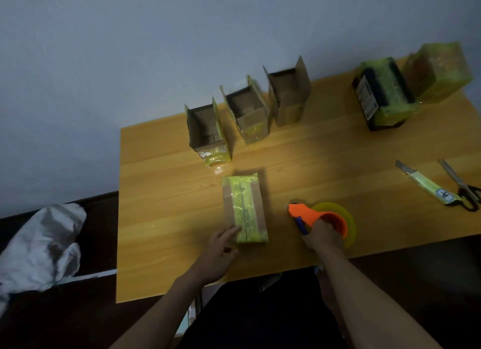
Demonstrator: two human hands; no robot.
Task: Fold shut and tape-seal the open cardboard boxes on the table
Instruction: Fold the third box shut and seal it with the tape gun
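Wooden table [161, 192] carries 3 open boxes [250, 109], knife [426, 183], scissors [460, 184]; left hand [220, 244] touches taped box [244, 208] with relaxed fingers, right hand [324, 238] grips tape dispenser [325, 217]

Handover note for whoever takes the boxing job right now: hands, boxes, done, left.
Left hand: open, fingers touching the near end of the sealed box at the table's front.
Right hand: gripping the orange tape dispenser, resting on the table beside that box.
Done: that box is folded shut, yellow-green tape along its top seam. Two taped packages sit far right.
Left: three open boxes in a row at the back, flaps up.
Utility knife and scissors lie at right, untouched.
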